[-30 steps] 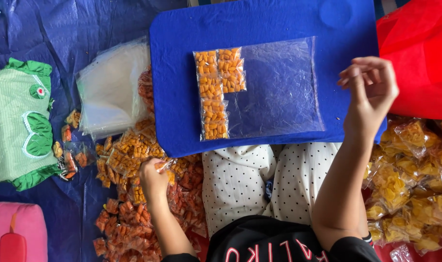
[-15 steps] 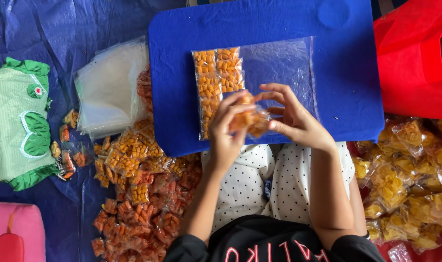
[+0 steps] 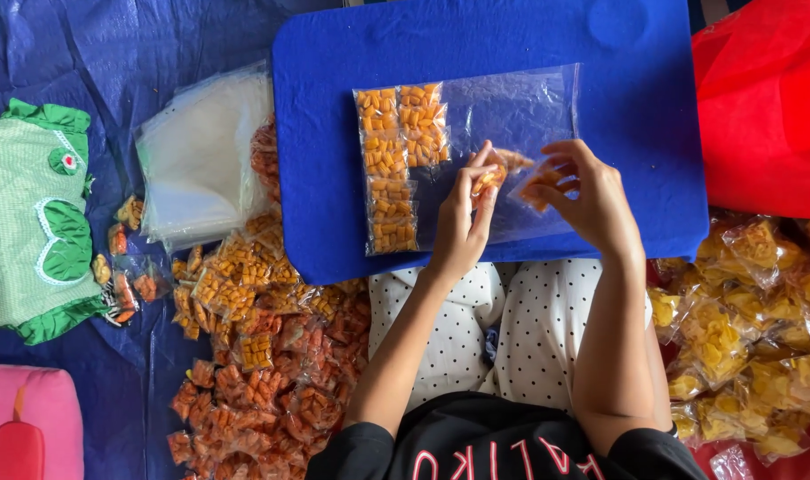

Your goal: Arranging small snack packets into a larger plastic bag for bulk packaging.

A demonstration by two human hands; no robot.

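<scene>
A blue board (image 3: 334, 133) lies across my lap with a large clear plastic bag (image 3: 521, 107) on it. Several small packets of orange snacks (image 3: 389, 169) line the bag's left side in two columns. My left hand (image 3: 463, 218) pinches a small orange snack packet (image 3: 503, 169) over the middle of the bag. My right hand (image 3: 592, 200) grips the same packet's other end at the bag's right part. Both hands hover just above the bag.
A heap of orange and red snack packets (image 3: 254, 356) lies left of my lap. Yellow snack bags (image 3: 752, 320) pile up on the right, under a red bag (image 3: 769, 107). A stack of empty clear bags (image 3: 200, 160), a green cloth item (image 3: 36, 222) and a pink item (image 3: 23, 422) sit left.
My left hand took a packet from the left heap and brought it to the board. My right hand came down from the board's right edge, and both now hold the packet over the bag.
</scene>
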